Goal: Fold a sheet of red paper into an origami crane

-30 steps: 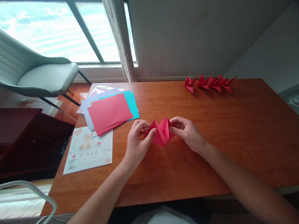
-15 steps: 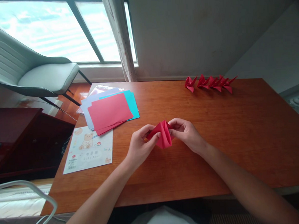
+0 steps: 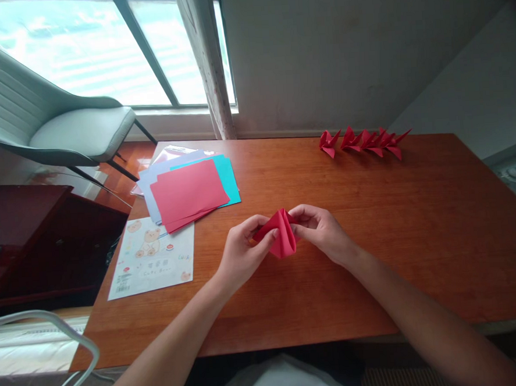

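A partly folded red paper piece [image 3: 282, 238] is held just above the wooden table [image 3: 419, 253], near its middle. My left hand [image 3: 243, 255] pinches its left flap between thumb and fingers. My right hand [image 3: 321, 233] pinches its right side, fingers curled. The two flaps are pressed close together into a narrow pointed shape. A row of several finished red folded paper figures [image 3: 364, 141] stands at the far edge of the table, to the right.
A stack of coloured sheets [image 3: 190, 191], red on top of teal and pale lilac, lies at the far left of the table. A printed sheet with a bear picture [image 3: 152, 257] lies nearer. A grey chair [image 3: 66, 129] stands by the window on the left.
My hands have moved closer together, and the red paper has collapsed from a wide open shape into a narrower folded one.
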A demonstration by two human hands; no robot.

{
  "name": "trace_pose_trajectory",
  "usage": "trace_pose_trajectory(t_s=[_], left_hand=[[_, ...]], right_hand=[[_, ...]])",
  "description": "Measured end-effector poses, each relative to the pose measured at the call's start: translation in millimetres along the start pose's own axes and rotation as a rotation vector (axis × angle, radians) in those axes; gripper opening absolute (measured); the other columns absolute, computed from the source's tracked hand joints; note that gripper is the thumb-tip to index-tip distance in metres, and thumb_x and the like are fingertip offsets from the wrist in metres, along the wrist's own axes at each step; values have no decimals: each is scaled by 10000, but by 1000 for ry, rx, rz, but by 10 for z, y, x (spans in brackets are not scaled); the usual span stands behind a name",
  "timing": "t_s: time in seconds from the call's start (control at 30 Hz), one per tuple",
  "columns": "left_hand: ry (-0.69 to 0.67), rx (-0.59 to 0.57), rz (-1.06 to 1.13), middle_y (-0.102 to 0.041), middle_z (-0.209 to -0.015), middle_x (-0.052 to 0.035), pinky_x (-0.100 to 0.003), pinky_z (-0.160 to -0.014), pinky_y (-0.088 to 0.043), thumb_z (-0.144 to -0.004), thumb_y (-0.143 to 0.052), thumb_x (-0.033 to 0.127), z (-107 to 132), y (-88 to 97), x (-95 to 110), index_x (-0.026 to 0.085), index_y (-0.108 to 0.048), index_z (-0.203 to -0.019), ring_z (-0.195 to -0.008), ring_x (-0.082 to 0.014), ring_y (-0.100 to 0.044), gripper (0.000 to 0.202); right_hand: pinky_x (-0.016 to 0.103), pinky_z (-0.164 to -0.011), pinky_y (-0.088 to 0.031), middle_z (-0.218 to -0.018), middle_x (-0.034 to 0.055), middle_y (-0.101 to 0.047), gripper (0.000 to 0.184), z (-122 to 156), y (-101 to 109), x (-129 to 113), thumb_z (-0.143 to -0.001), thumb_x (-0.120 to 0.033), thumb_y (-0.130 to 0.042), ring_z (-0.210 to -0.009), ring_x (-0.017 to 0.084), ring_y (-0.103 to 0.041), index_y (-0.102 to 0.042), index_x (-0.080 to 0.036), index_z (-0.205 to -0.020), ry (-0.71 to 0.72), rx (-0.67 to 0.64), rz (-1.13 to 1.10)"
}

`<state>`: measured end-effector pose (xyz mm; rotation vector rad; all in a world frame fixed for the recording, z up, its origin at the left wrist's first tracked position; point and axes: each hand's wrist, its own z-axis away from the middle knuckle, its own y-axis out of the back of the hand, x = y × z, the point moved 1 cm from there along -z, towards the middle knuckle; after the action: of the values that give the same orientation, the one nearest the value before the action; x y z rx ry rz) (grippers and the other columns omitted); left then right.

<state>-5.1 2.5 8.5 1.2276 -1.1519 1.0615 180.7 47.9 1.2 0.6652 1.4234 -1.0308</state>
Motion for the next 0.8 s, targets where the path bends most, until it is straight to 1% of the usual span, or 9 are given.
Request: trace_pose_trajectory(t_s=[0.2,0.47,0.8], left_hand=[[-5,-27,33,-690,-846,-31,-235,-690,-480,-884,-692,308,7,-6,-29,170,-689,-914,-766,-149,-596,141],[2,-47,45,-676,-830,-35,-235,-674,-485,-878,-701,314,6,-13,-16,158,-682,-903,-751,-146,-588,159],[-4,-48,26,-689,-829,-34,-236,-675,-489,-884,-691,313,8,-5,-22,164,-695,-908,-747,-147,-591,151]], right_hand=[[298,-758,-570,-896,15,-751,240,7,-6,-15,-775,-403,-821,-840,177,-694,-728,-225,-907,-30,-25,7],[288,-768,-563,-878,9,-739,209,8,-4,-30,-797,-384,-807,-840,167,-683,-729,-227,-911,-27,-63,-10],[288,-758,-560,-879,11,-737,213,14,-17,-46,-793,-380,-809,-826,166,-676,-733,-222,-914,-36,-62,-5]])
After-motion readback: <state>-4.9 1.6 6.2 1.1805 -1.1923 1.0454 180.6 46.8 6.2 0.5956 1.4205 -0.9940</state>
